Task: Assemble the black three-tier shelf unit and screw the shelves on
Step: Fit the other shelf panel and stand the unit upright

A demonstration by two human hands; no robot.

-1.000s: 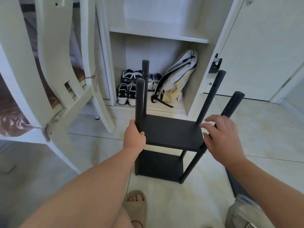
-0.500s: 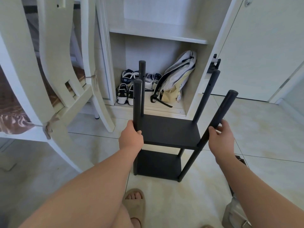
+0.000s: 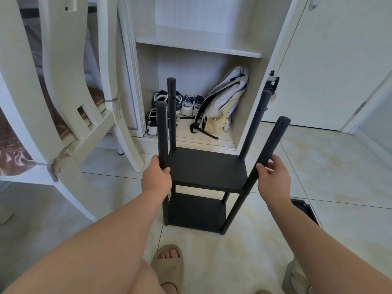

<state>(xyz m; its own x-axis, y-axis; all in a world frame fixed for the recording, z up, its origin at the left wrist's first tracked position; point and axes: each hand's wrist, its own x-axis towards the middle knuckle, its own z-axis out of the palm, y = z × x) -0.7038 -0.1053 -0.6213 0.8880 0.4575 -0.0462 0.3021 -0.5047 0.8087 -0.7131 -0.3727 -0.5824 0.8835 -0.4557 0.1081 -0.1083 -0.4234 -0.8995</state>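
Observation:
The black shelf unit stands upright on the tiled floor in front of me. It has two shelves fitted, a middle one and a bottom shelf. Four black posts rise bare above the middle shelf. My left hand grips the near left post just above the middle shelf. My right hand grips the near right post at about the same height. A flat black panel lies on the floor to the right, partly hidden behind my right forearm.
An open white cabinet stands right behind the unit, holding shoes and a backpack. A cream chair leans at the left. My sandalled foot is just in front of the unit. A metallic object sits at the lower right.
My right hand moved from hovering open over the near right post to gripping it. The left hand kept its hold on the left post. The unit barely shifted.

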